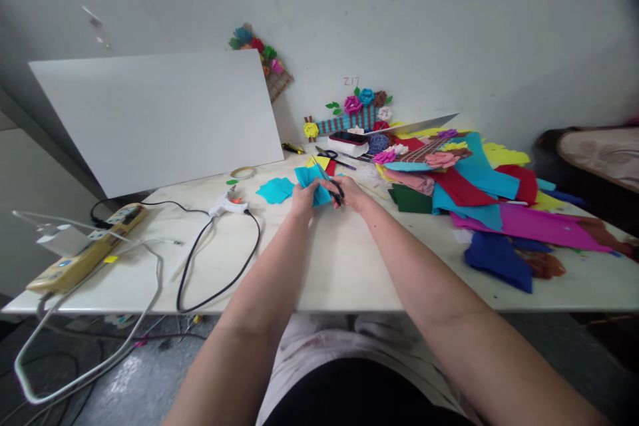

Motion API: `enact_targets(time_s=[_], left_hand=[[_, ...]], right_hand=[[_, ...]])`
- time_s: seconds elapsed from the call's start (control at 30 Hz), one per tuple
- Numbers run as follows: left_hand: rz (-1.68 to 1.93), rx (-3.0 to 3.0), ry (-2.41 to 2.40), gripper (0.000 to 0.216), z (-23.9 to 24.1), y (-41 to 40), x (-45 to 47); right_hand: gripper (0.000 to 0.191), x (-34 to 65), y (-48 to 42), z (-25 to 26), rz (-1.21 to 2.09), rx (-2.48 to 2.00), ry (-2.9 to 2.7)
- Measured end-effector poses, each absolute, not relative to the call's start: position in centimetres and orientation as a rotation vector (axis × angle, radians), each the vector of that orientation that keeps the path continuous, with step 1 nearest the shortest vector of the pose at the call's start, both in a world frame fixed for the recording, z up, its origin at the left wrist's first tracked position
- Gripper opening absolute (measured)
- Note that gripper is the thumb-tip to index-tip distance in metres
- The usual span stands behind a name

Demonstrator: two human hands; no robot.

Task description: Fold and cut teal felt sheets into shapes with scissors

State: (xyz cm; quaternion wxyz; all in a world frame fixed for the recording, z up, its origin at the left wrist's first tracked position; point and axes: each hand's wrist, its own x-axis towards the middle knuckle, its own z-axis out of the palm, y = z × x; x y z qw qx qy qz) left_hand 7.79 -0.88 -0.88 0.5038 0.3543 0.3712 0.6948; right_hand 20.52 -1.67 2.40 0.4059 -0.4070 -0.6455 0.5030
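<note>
In the middle of the table my left hand (302,198) is closed on a piece of turquoise paper (305,176), lifted a little off the surface. My right hand (351,193) grips a pair of scissors (338,197) by the black handles, the blades pointing up and away beside the paper. I cannot tell whether the blades touch it. Just left of my left hand lies a stack of cut turquoise pieces (276,191). Yellow paper (319,161) and a bit of red paper lie beyond the hands.
At left are a white glue gun (227,204) with a looping black cord, a tape roll (242,173) and a power strip (84,253). A white board (164,120) leans on the wall. Coloured sheets (464,180) pile up at right. A phone (348,138) rests behind my hands.
</note>
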Motion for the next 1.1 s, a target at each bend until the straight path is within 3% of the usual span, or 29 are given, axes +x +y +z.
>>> enact_targets(time_s=[1.1], left_hand=[[1.688, 0.852, 0.902, 0.023, -0.4, -1.3, 8.0]], right_hand=[[0.033, 20.1, -0.4, 1.3, 1.229, -1.049, -1.608]])
